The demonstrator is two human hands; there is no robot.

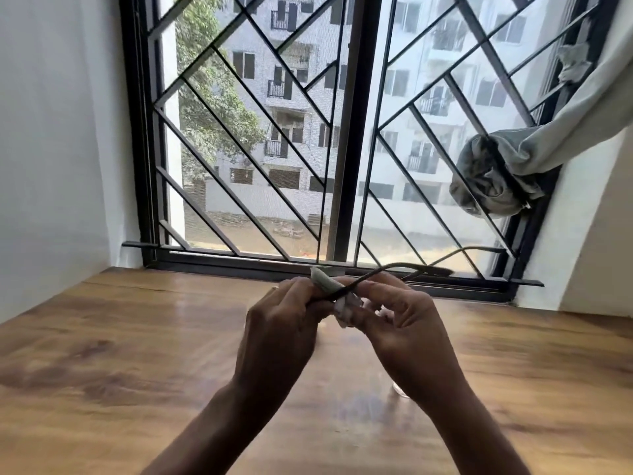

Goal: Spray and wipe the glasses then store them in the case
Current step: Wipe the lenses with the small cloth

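Observation:
I hold a pair of thin dark-framed glasses [394, 269] above the wooden table [120, 354], their temple arms sticking out to the right toward the window. My left hand [284, 323] grips the frame and pinches a pale cloth [323, 281] against it. My right hand [394, 313] holds the glasses from the right, and a bit of white cloth [347, 308] shows between its fingers. The lenses are hidden by my fingers. Neither a spray bottle nor a case can be made out.
A barred window [342, 132] stands right behind the table. A knotted grey curtain [493, 176] hangs at the right of the window. A small clear object [400, 390] peeks out under my right wrist on the table. White walls close both sides.

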